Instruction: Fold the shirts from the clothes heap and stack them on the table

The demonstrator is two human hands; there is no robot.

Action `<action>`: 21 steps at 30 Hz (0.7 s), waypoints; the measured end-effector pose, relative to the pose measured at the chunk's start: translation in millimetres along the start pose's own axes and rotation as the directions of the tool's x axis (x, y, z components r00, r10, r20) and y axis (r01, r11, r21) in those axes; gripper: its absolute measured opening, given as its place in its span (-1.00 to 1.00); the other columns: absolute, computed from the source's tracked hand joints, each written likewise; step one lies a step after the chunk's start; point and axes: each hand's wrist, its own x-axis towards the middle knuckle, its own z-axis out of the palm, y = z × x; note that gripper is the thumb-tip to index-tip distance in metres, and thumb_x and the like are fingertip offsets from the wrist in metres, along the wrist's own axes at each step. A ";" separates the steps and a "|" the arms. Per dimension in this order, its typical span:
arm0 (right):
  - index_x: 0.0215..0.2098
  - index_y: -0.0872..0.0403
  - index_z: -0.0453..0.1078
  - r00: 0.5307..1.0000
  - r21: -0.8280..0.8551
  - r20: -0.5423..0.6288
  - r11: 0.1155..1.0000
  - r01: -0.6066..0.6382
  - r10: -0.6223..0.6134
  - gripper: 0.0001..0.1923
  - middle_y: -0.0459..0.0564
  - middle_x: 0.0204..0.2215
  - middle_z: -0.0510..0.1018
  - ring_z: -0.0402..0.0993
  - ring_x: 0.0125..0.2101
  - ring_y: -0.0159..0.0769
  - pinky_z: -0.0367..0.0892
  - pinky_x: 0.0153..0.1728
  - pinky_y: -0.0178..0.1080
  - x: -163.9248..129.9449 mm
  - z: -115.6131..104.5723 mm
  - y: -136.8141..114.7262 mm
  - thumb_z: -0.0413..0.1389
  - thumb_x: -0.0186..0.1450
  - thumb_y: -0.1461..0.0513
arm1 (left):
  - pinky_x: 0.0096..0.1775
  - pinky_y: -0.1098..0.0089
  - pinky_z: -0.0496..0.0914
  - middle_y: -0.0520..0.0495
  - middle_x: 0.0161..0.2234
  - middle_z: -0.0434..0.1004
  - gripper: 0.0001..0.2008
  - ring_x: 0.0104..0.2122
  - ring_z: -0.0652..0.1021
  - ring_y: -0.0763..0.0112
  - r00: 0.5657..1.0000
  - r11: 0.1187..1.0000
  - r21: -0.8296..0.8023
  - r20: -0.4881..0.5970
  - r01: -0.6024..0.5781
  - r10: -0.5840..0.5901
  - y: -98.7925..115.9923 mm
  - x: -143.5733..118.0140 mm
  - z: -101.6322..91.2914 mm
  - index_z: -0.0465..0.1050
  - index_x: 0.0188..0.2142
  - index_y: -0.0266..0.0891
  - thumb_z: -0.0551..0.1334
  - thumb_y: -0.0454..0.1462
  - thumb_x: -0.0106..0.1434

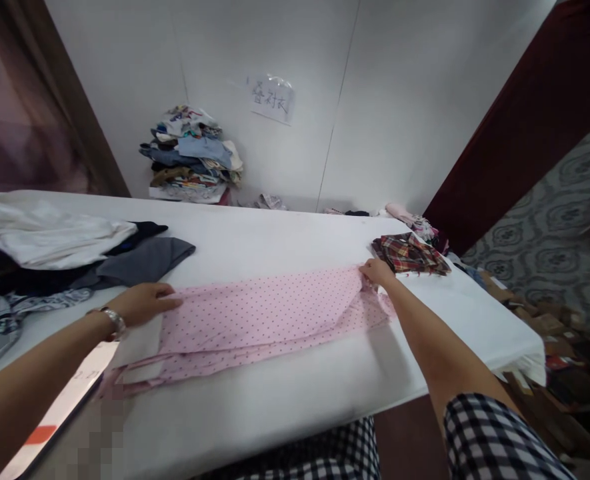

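White table (285, 407), cloth-covered. Pink dotted garment (265, 317) spread long across middle, near front edge. Heap of white, grey and dark clothes (65, 250) at left edge. Folded plaid garment (409, 255) at far right corner, just beside pink cloth's end. Left hand (142, 303), fingers flat, pressed on garment's left end, nothing gripped. Right hand (376, 271) pinched garment's right end. Wristwatch (115, 321) on left wrist.
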 end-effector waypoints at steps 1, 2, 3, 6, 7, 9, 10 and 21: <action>-0.31 0.16 0.48 1.000 -0.018 -0.005 1.000 -0.005 0.005 -0.78 0.04 -0.54 0.58 0.48 -0.57 -0.33 0.28 -0.47 -0.34 1.5 1.0 0.1 0.09 0.19 0.18 | -0.29 0.41 0.25 0.05 -0.47 0.51 -0.63 -0.34 0.49 0.25 1.000 1.000 0.012 0.003 0.000 0.000 0.2 -0.4 -1.1 0.43 -0.38 -0.26 0.08 -0.01 0.16; -0.29 0.17 0.49 1.000 -0.035 -0.017 0.999 -0.009 0.008 -0.76 0.08 -0.49 0.59 0.51 -0.50 -0.29 0.30 -0.41 -0.33 3.0 2.5 -0.4 0.09 0.19 0.18 | -0.25 0.39 0.26 0.01 -0.40 0.54 -0.61 -0.29 0.50 0.21 1.000 1.000 0.014 -0.017 0.017 -0.017 0.9 0.1 -1.3 0.45 -0.32 -0.27 0.06 -0.01 0.18; -0.26 0.17 0.49 0.999 -0.051 -0.036 0.999 -0.012 0.010 -0.75 0.12 -0.42 0.61 0.53 -0.41 -0.24 0.31 -0.35 -0.30 4.4 4.6 -1.2 0.09 0.19 0.18 | -0.22 0.37 0.27 -0.03 -0.33 0.55 -0.59 -0.25 0.50 0.17 0.999 0.999 0.023 -0.023 0.041 -0.041 1.9 1.3 -0.3 0.45 -0.28 -0.29 0.05 -0.01 0.18; -0.03 0.16 0.43 0.994 -0.074 -0.105 0.997 -0.016 0.008 -0.61 0.20 -0.14 0.57 0.50 -0.14 -0.11 0.30 -0.16 -0.21 5.4 12.8 -2.9 0.07 0.19 0.19 | -0.14 0.30 0.28 -0.21 -0.15 0.53 -0.52 -0.15 0.50 0.07 0.995 0.990 0.097 -0.015 0.101 -0.100 2.9 6.9 8.3 0.45 -0.16 -0.36 0.04 -0.02 0.18; 0.06 0.15 0.37 0.993 -0.074 -0.122 0.997 -0.012 0.003 -0.54 0.20 -0.08 0.54 0.47 -0.09 -0.10 0.29 -0.13 -0.19 3.9 15.4 -2.5 0.06 0.20 0.18 | -0.10 0.28 0.28 -0.26 -0.09 0.50 -0.49 -0.11 0.48 0.05 0.995 0.987 0.124 -0.018 0.103 -0.102 1.3 8.7 12.1 0.44 -0.12 -0.39 0.03 -0.02 0.18; 0.18 0.12 0.24 0.989 -0.068 -0.145 0.998 0.004 -0.014 -0.46 0.16 -0.04 0.52 0.44 -0.05 -0.12 0.27 -0.08 -0.19 -2.3 19.9 -0.7 0.03 0.24 0.17 | -0.02 0.25 0.25 -0.35 0.02 0.43 -0.42 -0.02 0.44 0.03 0.994 0.978 0.177 -0.046 0.108 -0.102 -6.0 11.7 19.6 0.38 -0.02 -0.44 0.01 -0.01 0.19; 0.22 0.11 0.18 0.988 -0.066 -0.154 0.998 0.011 -0.021 -0.44 0.14 -0.04 0.52 0.43 -0.04 -0.14 0.27 -0.07 -0.20 -7.2 22.0 0.2 0.01 0.26 0.17 | 0.02 0.23 0.22 -0.38 0.06 0.38 -0.39 0.02 0.40 0.01 0.993 0.973 0.204 -0.066 0.112 -0.100 -11.5 13.1 23.3 0.35 0.03 -0.46 0.00 0.00 0.19; 0.20 0.04 0.18 0.912 -0.137 0.037 0.902 0.410 -0.409 -0.50 0.14 0.24 0.19 0.00 0.26 -0.10 -0.02 0.17 0.02 -55.2 72.5 -20.3 -0.12 0.37 0.02 | 0.08 0.21 0.18 -0.38 0.19 0.25 -0.15 0.13 0.32 0.00 0.966 0.896 0.368 -0.165 0.248 -0.199 -60.0 34.2 50.4 0.11 0.19 -0.44 -0.21 0.18 0.16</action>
